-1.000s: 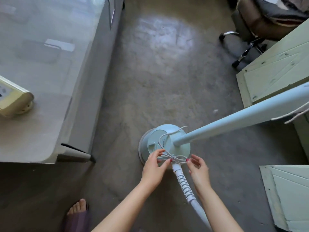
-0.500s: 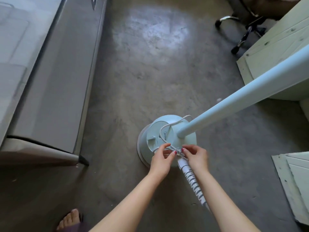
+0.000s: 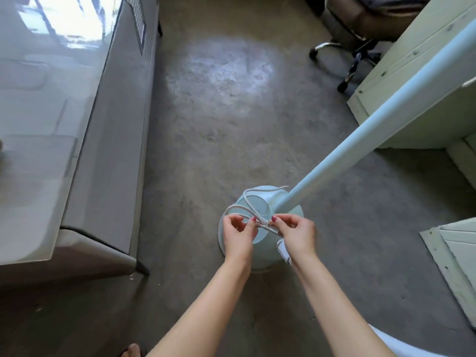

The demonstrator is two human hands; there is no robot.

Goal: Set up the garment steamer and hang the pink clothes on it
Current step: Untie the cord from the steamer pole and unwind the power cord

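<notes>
Across the whole frame, bare grey concrete floor (image 3: 226,130), rough and mottled, bright light patch upper centre. Left side: big glossy tabletop (image 3: 38,130), pale, rounded corner, reflections on top, cut off by left and top edges; dark leg at lower corner. Right side: pale green painted wooden furniture (image 3: 417,60), chipped, cut off by the right edge; another pale green panel (image 3: 453,264) lower right, also cropped. Upper right: office chair (image 3: 360,34), only seat underside, chrome legs and casters show.

Centre-lower frame: garment steamer base (image 3: 260,225), round, smooth pale mint plastic, standing on the floor, near side partly hidden by both hands. Its pole (image 3: 373,130), a light blue tube, runs diagonally to the upper right and leaves the frame. White cord (image 3: 247,202) loops over the base top, bundled at a tie between the hands; knot detail too small to make out. Ribbed white hose (image 3: 283,251) mostly hidden behind the right wrist.

Left hand (image 3: 239,235) fingers curled, pinching the cord loop. Right hand (image 3: 296,233) fingers pinching the cord bundle at the tie. Red nail polish. Toes (image 3: 132,350) at bottom edge, cut off. Pink clothes not in view.
</notes>
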